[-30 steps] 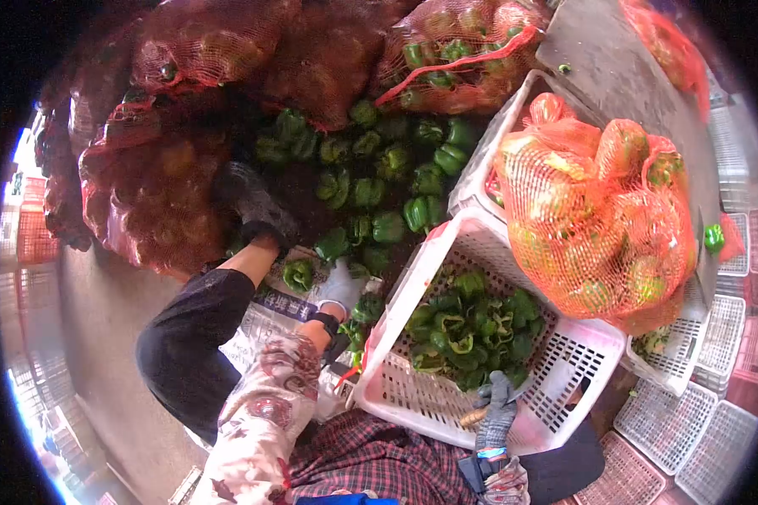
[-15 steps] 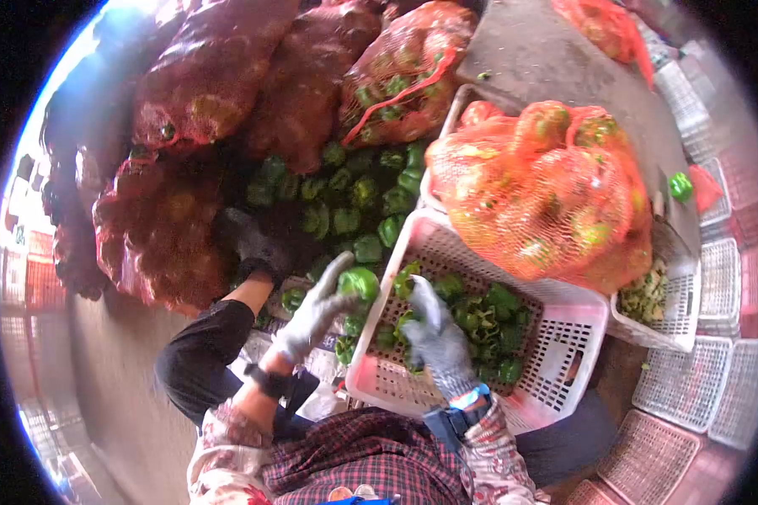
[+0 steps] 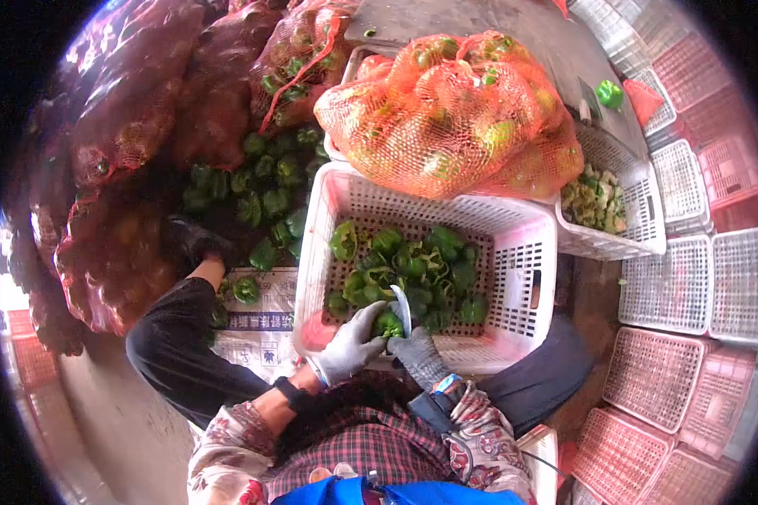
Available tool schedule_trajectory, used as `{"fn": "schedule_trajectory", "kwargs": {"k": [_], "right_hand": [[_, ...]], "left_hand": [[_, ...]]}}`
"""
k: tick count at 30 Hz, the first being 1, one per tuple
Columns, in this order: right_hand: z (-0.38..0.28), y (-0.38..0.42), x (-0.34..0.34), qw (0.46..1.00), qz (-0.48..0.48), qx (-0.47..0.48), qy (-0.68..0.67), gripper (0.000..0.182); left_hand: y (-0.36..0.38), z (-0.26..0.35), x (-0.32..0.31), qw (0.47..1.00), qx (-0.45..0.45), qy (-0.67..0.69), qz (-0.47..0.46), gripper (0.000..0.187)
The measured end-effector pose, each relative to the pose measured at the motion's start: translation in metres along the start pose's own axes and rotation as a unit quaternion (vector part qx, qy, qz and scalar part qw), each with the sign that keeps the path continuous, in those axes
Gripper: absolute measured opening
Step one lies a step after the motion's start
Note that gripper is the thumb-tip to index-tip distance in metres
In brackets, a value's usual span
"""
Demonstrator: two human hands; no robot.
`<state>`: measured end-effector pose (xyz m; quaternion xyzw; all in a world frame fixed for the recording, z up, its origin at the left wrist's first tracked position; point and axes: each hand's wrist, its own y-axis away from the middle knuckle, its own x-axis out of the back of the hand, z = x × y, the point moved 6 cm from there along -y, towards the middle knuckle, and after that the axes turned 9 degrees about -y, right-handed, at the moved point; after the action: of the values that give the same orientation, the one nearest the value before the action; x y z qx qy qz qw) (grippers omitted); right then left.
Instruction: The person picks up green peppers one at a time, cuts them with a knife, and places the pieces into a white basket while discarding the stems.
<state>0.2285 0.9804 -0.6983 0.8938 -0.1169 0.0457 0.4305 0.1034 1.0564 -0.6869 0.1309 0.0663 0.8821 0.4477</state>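
My left hand (image 3: 349,345), in a pale glove, is closed around a green bell pepper (image 3: 387,324) over the near side of a white plastic basket (image 3: 306,261). Gripped in my right hand (image 3: 422,357), in a grey glove, is a knife; its curved blade (image 3: 402,308) points up and lies right beside the pepper. The handle is hidden in the fingers. Below and beyond both hands, several green peppers (image 3: 446,271), some looking cut open, lie in the basket.
An orange mesh sack (image 3: 455,126) bulges behind the basket. Loose peppers (image 3: 269,172) and dark red sacks (image 3: 130,252) are at the left. A crate of pale trimmings (image 3: 594,202) stands at the right, near stacked crates (image 3: 665,282). My legs flank the basket.
My left hand has brought the pepper from the basket's left side to its near edge. My right hand has drawn back, bringing the blade beside the pepper. The view has shifted right.
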Motion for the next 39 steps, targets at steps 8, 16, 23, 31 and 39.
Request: {"fn": "schedule_trajectory", "kwargs": {"k": [8,16,23,31,39], "right_hand": [[0.000,-0.015,0.003,0.991,0.021,0.106,0.081,0.028],[0.007,-0.011,0.010,0.982,-0.089,0.156,-0.062,0.028],[-0.009,0.022,-0.014,0.867,-0.140,0.002,-0.479,0.035],[-0.039,0.022,0.027,0.941,0.131,0.174,-0.259,0.034],[-0.045,0.032,0.012,0.930,-0.010,0.305,-0.207,0.039]], "left_hand": [[-0.001,0.046,0.004,0.984,0.002,-0.169,0.059,0.042],[-0.003,0.040,0.003,0.954,0.198,0.193,-0.119,0.037],[-0.017,0.022,0.014,0.917,0.117,0.381,0.010,0.029],[-0.018,0.037,0.031,0.993,-0.010,0.089,0.072,0.031],[-0.015,0.050,0.003,0.985,0.015,0.171,0.017,0.029]]}}
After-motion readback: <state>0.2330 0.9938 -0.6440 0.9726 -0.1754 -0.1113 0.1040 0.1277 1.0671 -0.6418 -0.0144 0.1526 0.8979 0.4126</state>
